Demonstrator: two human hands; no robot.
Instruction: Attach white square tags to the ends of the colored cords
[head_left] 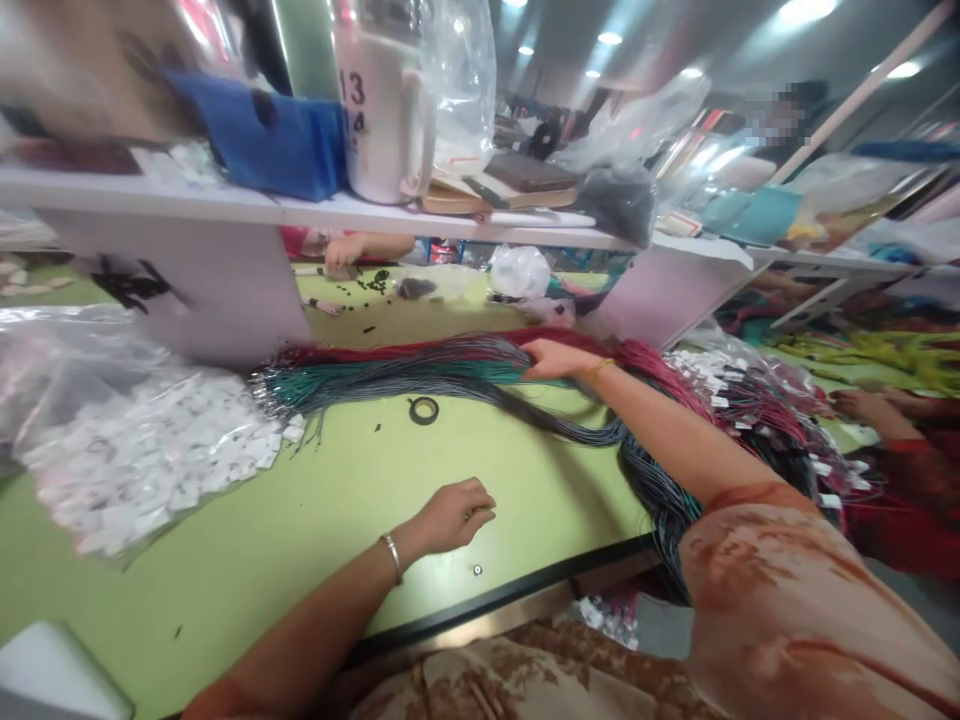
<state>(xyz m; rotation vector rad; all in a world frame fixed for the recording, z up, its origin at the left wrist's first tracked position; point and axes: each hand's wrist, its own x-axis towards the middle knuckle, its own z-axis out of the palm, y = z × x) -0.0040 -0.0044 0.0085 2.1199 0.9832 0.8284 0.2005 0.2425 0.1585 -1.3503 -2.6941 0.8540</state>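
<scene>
My right hand (556, 360) reaches across the bench with its fingers closed around part of a bundle of thin grey wires (457, 362). Green wires (349, 382) and red wires (360, 352) lie alongside, their tips gathered at the left. More dark wires (652, 475) hang over the front edge under my right forearm. My left hand (456, 515) is held over the green tabletop (315, 540), fingers curled in towards the thumb. Whatever it may hold is too small to make out. A roll of black tape (424, 410) lies between my left hand and the wires.
A clear bag of white connectors (150, 450) lies at the left. Above the bench runs a shelf (247, 207) bearing a blue bin (292, 145) and a white mug (382, 120). Red wires with white connectors (720, 375) pile up at right. Other people's hands (345, 252) show beyond.
</scene>
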